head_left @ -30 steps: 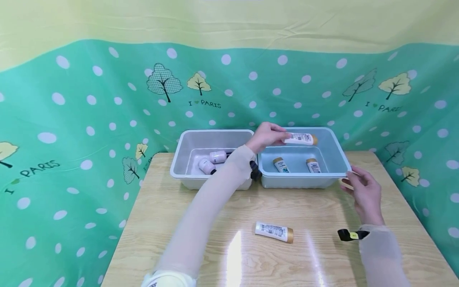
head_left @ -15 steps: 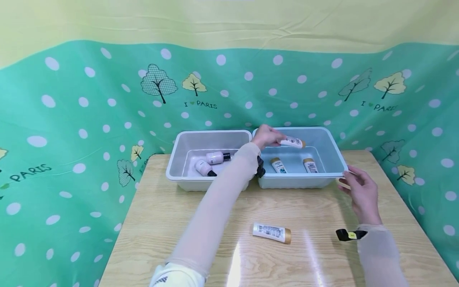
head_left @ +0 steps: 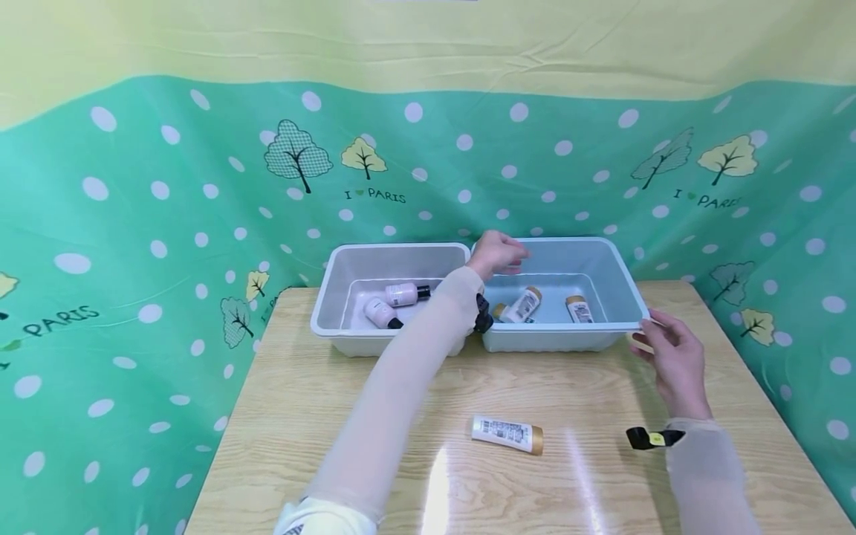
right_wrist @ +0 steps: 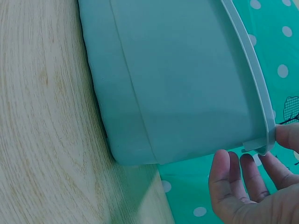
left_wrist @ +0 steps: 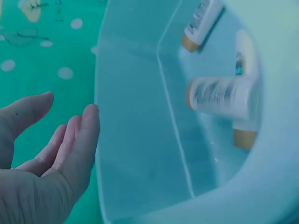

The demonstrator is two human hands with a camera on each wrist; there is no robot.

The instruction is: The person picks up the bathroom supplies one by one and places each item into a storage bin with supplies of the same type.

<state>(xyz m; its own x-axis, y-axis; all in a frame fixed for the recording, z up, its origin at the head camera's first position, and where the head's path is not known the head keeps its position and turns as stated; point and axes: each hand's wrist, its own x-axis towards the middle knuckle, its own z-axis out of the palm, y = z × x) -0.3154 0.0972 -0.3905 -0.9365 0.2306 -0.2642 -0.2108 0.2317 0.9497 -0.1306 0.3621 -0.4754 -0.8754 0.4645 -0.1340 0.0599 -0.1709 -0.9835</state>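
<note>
My left hand (head_left: 498, 253) is over the back left of the blue bin (head_left: 562, 327), fingers extended and apart, holding nothing. In the left wrist view this hand (left_wrist: 51, 154) is at the bin's edge. Below it, a white tube with a gold cap (head_left: 526, 303) lies tilted across a second gold-capped tube (left_wrist: 245, 137). A third tube (head_left: 579, 309) lies to their right on the bin floor. At the bin's front right corner, my right hand (head_left: 677, 364) pinches the rim between thumb and fingers; the right wrist view shows the thumb (right_wrist: 286, 136) on the rim.
A grey-white bin (head_left: 323, 327) stands left of the blue one, holding two pale pink bottles with black caps, one at the back (head_left: 401, 294), one in front (head_left: 380, 313). Another gold-capped tube (head_left: 504, 432) lies on the wooden table (head_left: 321, 416). A green dotted cloth (head_left: 468, 163) hangs behind.
My left hand has lowered the white tube into the blue bin and let go; it has dropped onto another tube. The right hand stays at the rim corner.
</note>
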